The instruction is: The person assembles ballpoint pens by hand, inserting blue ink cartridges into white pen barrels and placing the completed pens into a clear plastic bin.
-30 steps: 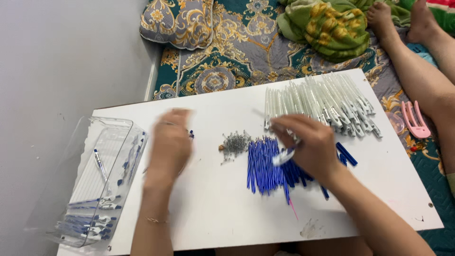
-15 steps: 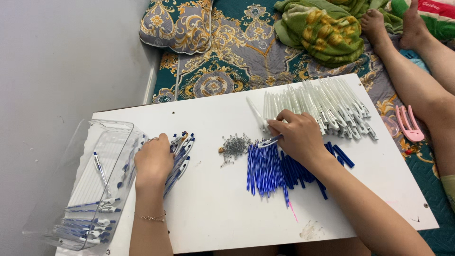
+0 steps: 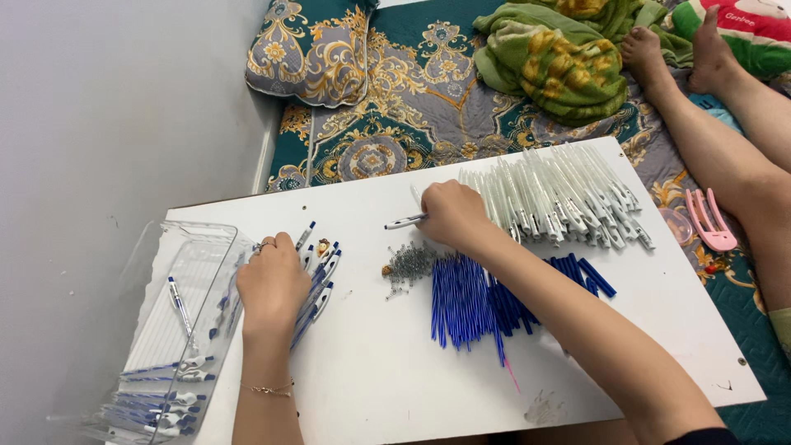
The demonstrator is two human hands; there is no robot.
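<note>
My left hand [image 3: 272,284] lies palm down on a bunch of finished white-and-blue pens [image 3: 317,276] at the left of the white board [image 3: 371,379]. My right hand [image 3: 451,214] is closed around a clear pen barrel [image 3: 405,221] that sticks out to the left, next to the row of clear pen barrels [image 3: 560,198]. A small pile of metal springs [image 3: 405,265] sits between the hands. Blue ink refills [image 3: 465,301] lie fanned out under my right forearm.
A clear plastic tray [image 3: 177,330] with several finished pens stands at the board's left edge, by a grey wall. Another person's bare legs [image 3: 725,140] stretch along the right side. A pink hair clip [image 3: 710,221], a patterned cushion [image 3: 317,49] and a green cloth [image 3: 560,58] lie beyond the board.
My left hand came down from the board's middle onto the bunch of finished pens at the left. My right hand moved up from the refills to the clear barrels and now grips one.
</note>
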